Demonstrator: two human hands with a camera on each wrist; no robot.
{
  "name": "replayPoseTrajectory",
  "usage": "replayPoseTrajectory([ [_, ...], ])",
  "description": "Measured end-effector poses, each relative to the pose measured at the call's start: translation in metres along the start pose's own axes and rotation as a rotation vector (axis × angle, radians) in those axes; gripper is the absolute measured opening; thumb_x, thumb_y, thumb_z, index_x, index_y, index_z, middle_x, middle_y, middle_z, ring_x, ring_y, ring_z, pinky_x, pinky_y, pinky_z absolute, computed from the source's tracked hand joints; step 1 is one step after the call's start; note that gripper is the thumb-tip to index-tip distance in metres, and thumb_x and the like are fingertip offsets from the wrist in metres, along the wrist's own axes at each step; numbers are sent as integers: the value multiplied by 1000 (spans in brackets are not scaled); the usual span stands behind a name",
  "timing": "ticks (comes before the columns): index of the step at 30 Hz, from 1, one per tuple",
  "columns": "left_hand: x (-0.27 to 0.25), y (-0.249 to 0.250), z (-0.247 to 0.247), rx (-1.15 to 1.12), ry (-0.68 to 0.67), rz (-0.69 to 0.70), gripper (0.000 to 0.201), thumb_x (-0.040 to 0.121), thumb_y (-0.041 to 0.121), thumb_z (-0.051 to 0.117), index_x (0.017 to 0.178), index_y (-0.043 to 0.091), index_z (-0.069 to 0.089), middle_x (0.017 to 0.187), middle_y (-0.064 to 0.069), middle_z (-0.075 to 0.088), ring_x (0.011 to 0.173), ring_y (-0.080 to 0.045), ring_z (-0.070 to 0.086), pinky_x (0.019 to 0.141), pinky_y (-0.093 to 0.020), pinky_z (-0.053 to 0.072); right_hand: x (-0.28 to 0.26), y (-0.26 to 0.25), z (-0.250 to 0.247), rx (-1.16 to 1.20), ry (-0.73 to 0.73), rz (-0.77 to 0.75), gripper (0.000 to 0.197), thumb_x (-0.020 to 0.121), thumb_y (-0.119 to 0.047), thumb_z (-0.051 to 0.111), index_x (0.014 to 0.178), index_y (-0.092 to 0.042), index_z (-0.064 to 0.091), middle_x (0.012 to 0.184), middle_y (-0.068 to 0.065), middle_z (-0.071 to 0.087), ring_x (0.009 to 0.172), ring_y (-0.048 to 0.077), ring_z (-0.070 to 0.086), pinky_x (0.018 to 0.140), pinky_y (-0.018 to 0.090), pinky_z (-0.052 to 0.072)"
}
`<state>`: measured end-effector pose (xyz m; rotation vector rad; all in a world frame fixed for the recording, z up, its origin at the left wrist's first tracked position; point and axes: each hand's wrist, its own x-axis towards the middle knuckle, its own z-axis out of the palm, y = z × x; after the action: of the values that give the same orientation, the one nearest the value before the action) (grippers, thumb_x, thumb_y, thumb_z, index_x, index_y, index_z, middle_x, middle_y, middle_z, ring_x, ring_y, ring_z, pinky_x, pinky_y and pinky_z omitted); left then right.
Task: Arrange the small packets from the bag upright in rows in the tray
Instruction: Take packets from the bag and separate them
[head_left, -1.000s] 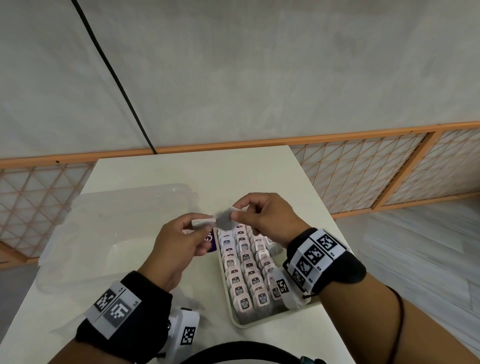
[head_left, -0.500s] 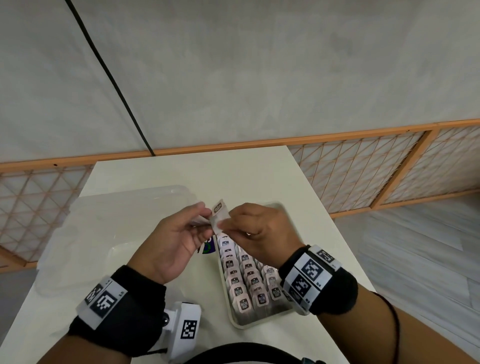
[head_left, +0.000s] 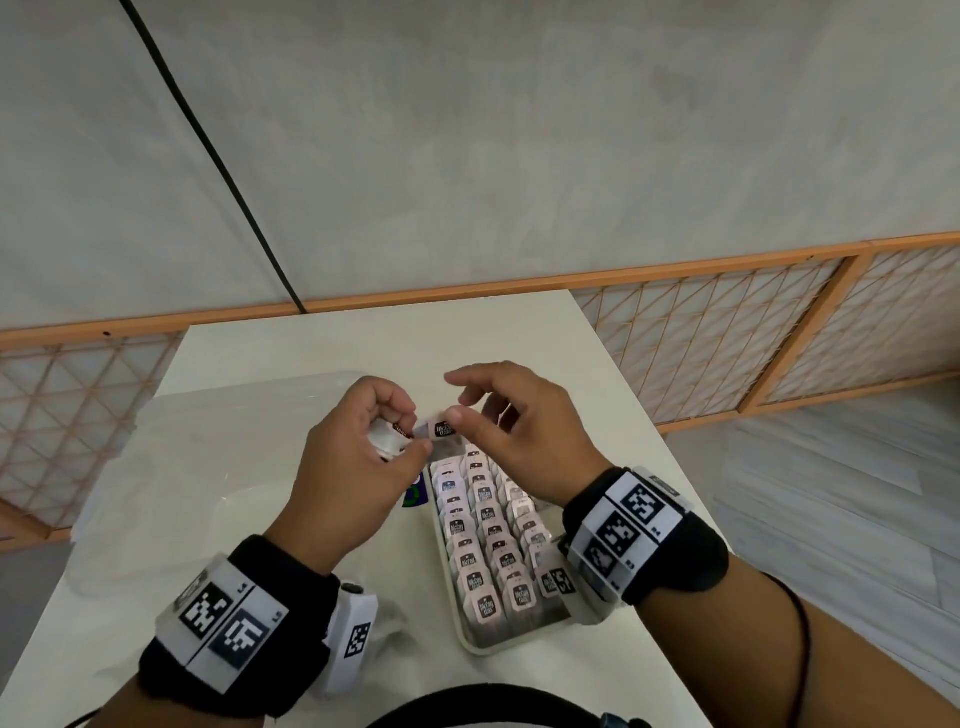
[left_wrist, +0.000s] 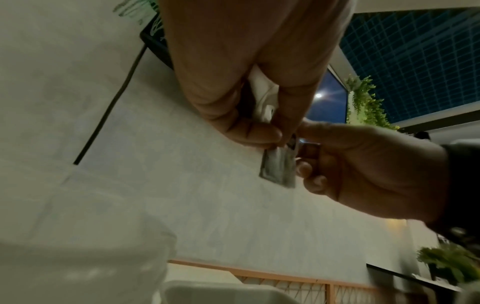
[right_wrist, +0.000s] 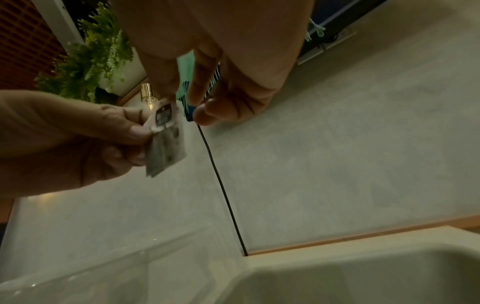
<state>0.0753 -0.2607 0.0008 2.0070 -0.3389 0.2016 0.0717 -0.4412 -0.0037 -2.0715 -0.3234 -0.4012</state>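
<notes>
A small pale packet (head_left: 441, 430) with a dark label hangs between my hands above the far end of the tray (head_left: 470, 647). My right hand (head_left: 457, 415) pinches its right side with thumb and fingers, index finger raised. My left hand (head_left: 410, 436) pinches its other edge and also grips a bunch of white packets (head_left: 387, 441) in the palm. The left wrist view shows the packet (left_wrist: 278, 168) held by both hands; in the right wrist view the packet (right_wrist: 166, 144) sits under my left thumb. Rows of upright packets (head_left: 488, 551) fill the tray.
A clear plastic bag (head_left: 218, 467) lies crumpled on the white table (head_left: 363, 343), left of the tray, with a purple and green label (head_left: 415, 496) at its edge. The table's right edge runs close beside the tray. An orange lattice railing (head_left: 727, 332) stands behind.
Both hands stayed together over the tray's far end. The packet has turned so its dark label faces me, and my right index finger has lifted off it.
</notes>
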Motion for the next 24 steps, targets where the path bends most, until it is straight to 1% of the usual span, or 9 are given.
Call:
replayPoseTrajectory([
  [4,-3,4,0,66,-22,67,34,75,6,75,90,30,56,81,7,62,81,-3,57,66,-4,40,6,-1,-2,-39,-51,-12,4,82,-21,72,87,-22,72,80,-9,64,68,9,54,63,13,41],
  [8,-4,3,-3,64,-26,69,28,75,18,77,92,34,63,82,10,63,82,-5,59,68,-7,43,7,-3,-7,-12,-102,36,4,83,-20,72,80,-23,70,81,-9,65,68,7,53,63,12,38],
  [10,-3,1,-3,55,6,93,16,78,25,74,88,34,67,82,11,64,82,-6,60,72,-20,49,7,-5,-10,44,-105,60,4,82,-19,73,80,-22,71,78,-8,65,64,4,51,62,13,38],
  [13,-1,0,-2,72,24,139,7,84,21,68,81,27,71,83,14,64,78,-8,60,67,-37,55,7,-7,-10,49,-108,49,4,81,-18,74,80,-21,72,75,-10,65,64,4,51,62,19,42],
  [15,0,-1,-2,107,34,171,9,84,17,68,78,23,72,77,12,65,76,-9,60,66,-36,54,8,-7,-10,51,-108,52,3,81,-18,74,83,-20,73,75,-13,64,64,4,52,63,18,43],
  [17,1,-1,-3,117,53,196,10,84,17,69,76,22,71,77,13,65,76,-8,59,67,-27,51,8,-6,-10,48,-95,61,8,81,-18,74,88,-18,73,74,-15,63,64,3,52,63,15,43],
  [19,2,-1,-5,136,74,211,9,83,24,67,74,24,70,77,13,65,76,-5,59,66,-16,45,6,-6,-11,75,-101,88,6,80,-17,75,86,-17,73,68,-16,62,59,1,51,59,14,41],
  [21,2,-1,-6,137,72,201,11,81,29,62,74,25,70,76,14,65,75,-6,59,65,-10,41,5,-7,-11,88,-129,96,3,80,-16,75,80,-17,71,64,-15,61,56,1,51,56,13,40],
  [24,2,-2,-5,155,62,204,10,82,31,63,74,29,68,75,16,63,72,-6,58,63,-12,42,4,-11,-12,13,-144,69,5,81,-19,74,79,-20,70,70,-9,65,62,8,55,60,24,48],
])
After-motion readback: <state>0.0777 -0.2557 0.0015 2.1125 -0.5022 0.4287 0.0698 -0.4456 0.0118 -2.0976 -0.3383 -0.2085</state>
